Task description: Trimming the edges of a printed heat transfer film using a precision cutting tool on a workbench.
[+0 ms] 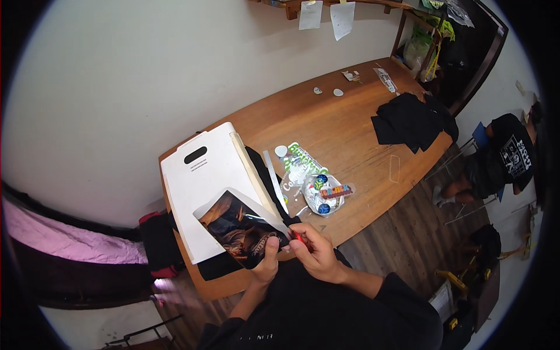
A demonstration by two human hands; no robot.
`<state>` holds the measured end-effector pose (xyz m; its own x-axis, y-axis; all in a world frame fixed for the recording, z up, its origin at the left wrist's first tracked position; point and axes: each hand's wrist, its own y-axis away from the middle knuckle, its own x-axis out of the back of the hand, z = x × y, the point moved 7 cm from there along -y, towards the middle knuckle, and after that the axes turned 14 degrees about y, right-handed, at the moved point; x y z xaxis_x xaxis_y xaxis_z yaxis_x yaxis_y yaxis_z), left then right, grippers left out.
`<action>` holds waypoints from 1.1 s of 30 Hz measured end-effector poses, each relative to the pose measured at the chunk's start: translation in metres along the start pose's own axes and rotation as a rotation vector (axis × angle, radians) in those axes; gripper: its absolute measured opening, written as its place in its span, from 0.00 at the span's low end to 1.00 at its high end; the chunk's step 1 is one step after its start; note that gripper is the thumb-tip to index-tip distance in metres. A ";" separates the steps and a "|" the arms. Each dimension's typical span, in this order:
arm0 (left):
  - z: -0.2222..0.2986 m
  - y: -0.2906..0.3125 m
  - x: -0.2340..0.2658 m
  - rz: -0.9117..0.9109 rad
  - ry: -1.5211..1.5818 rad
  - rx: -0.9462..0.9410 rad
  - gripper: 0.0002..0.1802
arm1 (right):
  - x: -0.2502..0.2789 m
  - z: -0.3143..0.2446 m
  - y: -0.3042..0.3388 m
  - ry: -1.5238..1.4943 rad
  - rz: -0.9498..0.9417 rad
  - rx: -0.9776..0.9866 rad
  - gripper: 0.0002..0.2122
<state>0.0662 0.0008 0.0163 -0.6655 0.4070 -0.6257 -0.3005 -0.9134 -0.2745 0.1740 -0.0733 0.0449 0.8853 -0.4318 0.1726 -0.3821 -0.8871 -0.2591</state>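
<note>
My left hand (267,263) pinches the lower edge of a dark glossy printed sheet (236,227) with a brown and orange picture and a pale border, thumb on top. At its right corner, my right hand (318,255) closes around a small red-handled tool (299,238); its working end is hidden, so I cannot tell its kind. The sheet is tilted over a white flat-topped panel (213,163) with a dark oval handle slot. Black cloth (219,267) shows beneath that panel.
On the wooden table (356,140) lie a ruler (275,182), green-lettered cutouts (304,160), and a clear plastic tub (313,201) topped with colourful stickers. Dark folded cloth (411,122) covers the far right corner. A seated person (504,151) is beyond the table's right side.
</note>
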 end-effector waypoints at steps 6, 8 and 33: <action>-0.006 0.004 0.006 -0.001 -0.010 0.056 0.11 | 0.000 0.000 0.000 -0.039 0.001 -0.034 0.12; 0.001 -0.001 -0.007 -0.038 0.028 0.076 0.10 | 0.000 0.001 0.000 -0.034 0.004 -0.030 0.12; -0.013 0.010 0.017 -0.131 -0.086 0.087 0.12 | 0.000 -0.002 -0.004 -0.057 0.013 -0.046 0.10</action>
<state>0.0606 -0.0010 -0.0065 -0.6717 0.5249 -0.5229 -0.4439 -0.8502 -0.2832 0.1745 -0.0702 0.0476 0.8935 -0.4342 0.1146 -0.4040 -0.8886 -0.2172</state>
